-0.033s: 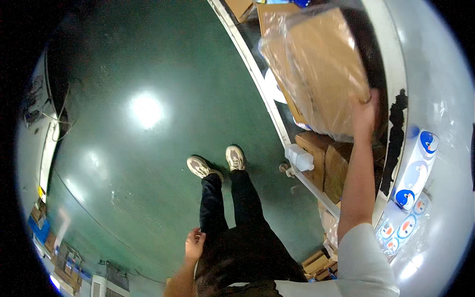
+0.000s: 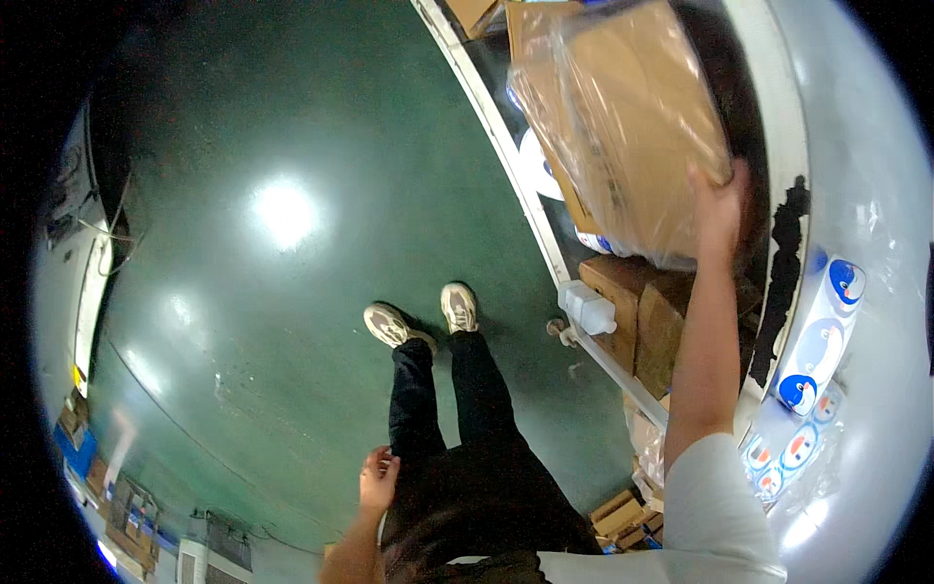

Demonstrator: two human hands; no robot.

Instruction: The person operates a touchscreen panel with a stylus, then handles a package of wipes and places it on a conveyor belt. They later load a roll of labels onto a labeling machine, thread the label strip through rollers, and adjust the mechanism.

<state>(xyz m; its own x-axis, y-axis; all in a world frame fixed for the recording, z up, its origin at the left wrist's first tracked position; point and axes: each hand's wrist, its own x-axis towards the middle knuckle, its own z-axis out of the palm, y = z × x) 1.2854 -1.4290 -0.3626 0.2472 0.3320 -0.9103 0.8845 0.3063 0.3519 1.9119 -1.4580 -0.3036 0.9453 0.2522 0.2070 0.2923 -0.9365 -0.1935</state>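
Above the green floor point(image 2: 292, 321), a large plastic-wrapped cardboard box point(image 2: 618, 127) tilts on the shelf point(image 2: 530, 204). Right hand point(image 2: 718, 206), raised, presses flat against its lower corner. Smaller brown cartons point(image 2: 637, 311) and a white jug point(image 2: 587, 307) sit lower down. Left hand point(image 2: 377, 479) hangs loosely curled, holding nothing, by the thigh, well apart from the box.

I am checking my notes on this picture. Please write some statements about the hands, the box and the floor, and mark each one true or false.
1. The right hand touches a plastic-wrapped cardboard box. True.
2. The left hand holds a bottle. False: it is empty, hanging beside the leg.
3. The floor is green and shiny. True.
4. The wrapped box lies on the floor. False: it is up at the shelf.
5. The person wears light shoes. True.
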